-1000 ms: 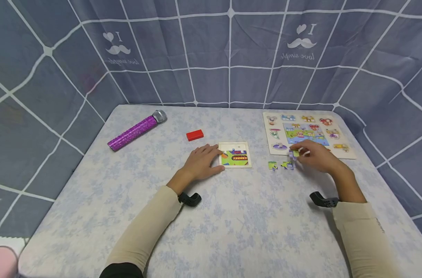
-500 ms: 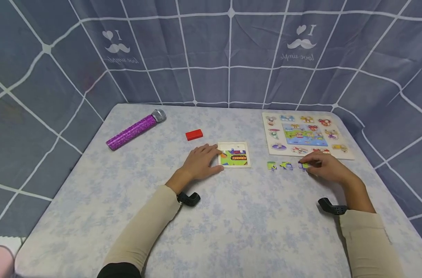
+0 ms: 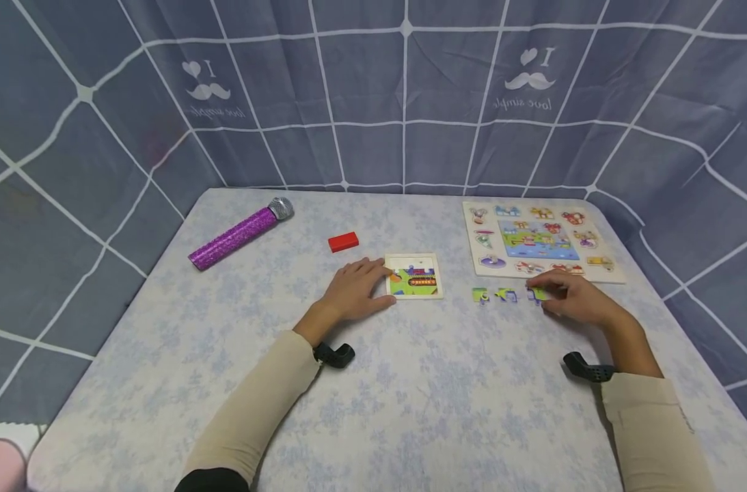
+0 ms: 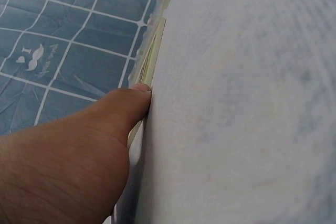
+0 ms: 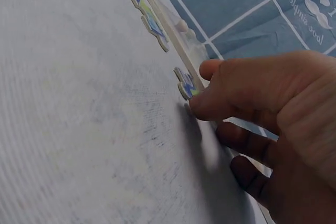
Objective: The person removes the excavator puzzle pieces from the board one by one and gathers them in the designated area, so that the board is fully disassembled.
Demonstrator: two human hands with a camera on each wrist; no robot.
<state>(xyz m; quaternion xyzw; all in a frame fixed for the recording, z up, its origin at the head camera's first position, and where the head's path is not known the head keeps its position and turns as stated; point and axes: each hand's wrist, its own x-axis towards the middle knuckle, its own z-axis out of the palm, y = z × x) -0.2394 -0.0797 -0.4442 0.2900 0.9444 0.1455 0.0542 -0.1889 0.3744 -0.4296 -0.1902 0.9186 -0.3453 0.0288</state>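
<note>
My left hand (image 3: 351,294) rests on the table with fairly straight fingers, its forefinger and thumb touching the left side of a small puzzle tray (image 3: 413,255). Part of a green picture lies inside. In the left wrist view the thumb (image 4: 135,98) meets the tray's edge (image 4: 152,64). To the right, my right hand (image 3: 579,298) pinches a green and purple puzzle piece (image 3: 536,294) by its edges, low at the table. The right wrist view shows this piece (image 5: 184,82) at the thumb tip. Two similar pieces (image 3: 480,294) (image 3: 506,294) lie to its left.
A larger picture board (image 3: 482,258) lies behind the loose pieces, close to my right hand. At the back left is a purple glittery microphone (image 3: 234,239). A red block (image 3: 344,242) lies behind my left hand. Gridded cloth (image 3: 373,89) hangs around the table.
My right hand has come down rightward with its piece, which now lies beside the other two in a row. My left hand has stayed at the tray.
</note>
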